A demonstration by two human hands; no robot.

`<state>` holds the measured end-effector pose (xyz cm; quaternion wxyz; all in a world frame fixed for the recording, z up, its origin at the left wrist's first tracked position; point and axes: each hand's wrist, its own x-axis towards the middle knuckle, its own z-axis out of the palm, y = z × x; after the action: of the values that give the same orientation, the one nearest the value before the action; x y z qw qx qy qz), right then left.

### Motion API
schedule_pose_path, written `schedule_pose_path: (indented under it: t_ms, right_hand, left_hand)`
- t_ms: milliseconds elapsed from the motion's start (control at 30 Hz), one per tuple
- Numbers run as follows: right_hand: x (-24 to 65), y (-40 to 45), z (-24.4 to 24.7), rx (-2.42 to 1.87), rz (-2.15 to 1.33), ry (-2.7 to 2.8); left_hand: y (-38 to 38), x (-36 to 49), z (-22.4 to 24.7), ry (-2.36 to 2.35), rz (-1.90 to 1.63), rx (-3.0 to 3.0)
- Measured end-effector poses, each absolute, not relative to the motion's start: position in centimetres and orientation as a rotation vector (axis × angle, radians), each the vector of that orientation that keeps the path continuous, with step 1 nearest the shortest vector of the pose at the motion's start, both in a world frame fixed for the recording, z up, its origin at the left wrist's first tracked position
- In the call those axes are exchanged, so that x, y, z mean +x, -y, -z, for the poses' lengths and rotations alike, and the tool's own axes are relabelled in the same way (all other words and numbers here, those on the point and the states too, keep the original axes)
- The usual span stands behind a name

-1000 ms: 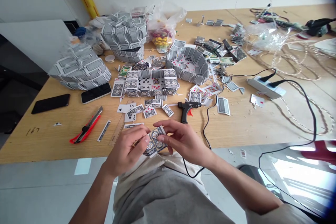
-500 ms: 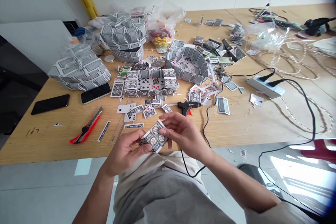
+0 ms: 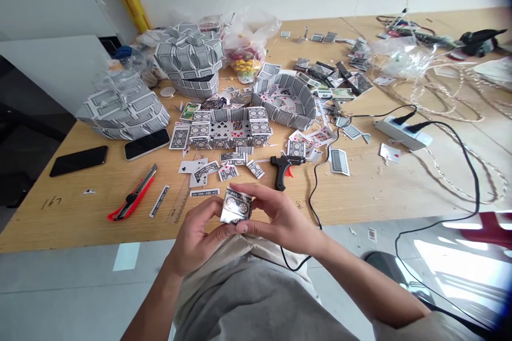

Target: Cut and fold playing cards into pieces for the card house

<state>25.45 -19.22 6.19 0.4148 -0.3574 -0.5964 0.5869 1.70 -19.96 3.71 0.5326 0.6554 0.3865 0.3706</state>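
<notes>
Between both hands, over the table's front edge, I hold a folded playing card (image 3: 237,204) with a dark patterned back that catches the light. My left hand (image 3: 202,229) grips its left side, thumb at the lower edge. From the right, my right hand (image 3: 278,216) closes on it, fingers behind and thumb low in front. Just beyond lie a black glue gun (image 3: 283,169) with a red trigger and several cut card pieces (image 3: 228,172). An open box made of playing cards (image 3: 230,129) stands behind those. A red utility knife (image 3: 134,194) and a clear ruler (image 3: 181,200) lie to the left.
Two phones (image 3: 79,161) lie at the left. Behind them stand card-built baskets (image 3: 124,109), (image 3: 189,58) and a heart-shaped card tray (image 3: 284,100). A white power strip (image 3: 403,132) sits at the right, its black cable running past the table's front edge.
The folded card has been turned in my hands, so its patterned face now tilts up and shines. Both thumbs have shifted down to its lower edge.
</notes>
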Motion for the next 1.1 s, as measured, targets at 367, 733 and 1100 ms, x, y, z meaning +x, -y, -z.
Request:
schedule_pose_path:
  t_ms: [367, 733, 1100]
  right_hand:
    - [25.3, 20.0, -6.5, -1.013, -0.964, 1.86]
    - [25.3, 20.1, -6.5, -0.934, -0.848, 1.964]
    - [25.2, 20.0, -6.4, -0.88, -0.862, 1.964]
  left_hand:
    - [20.7, 1.8, -2.8, -0.971, -1.145, 1.464]
    - [19.6, 0.5, -2.9, -0.873, -1.214, 1.798]
    - [19.6, 0.9, -2.8, -0.829, -1.259, 1.55]
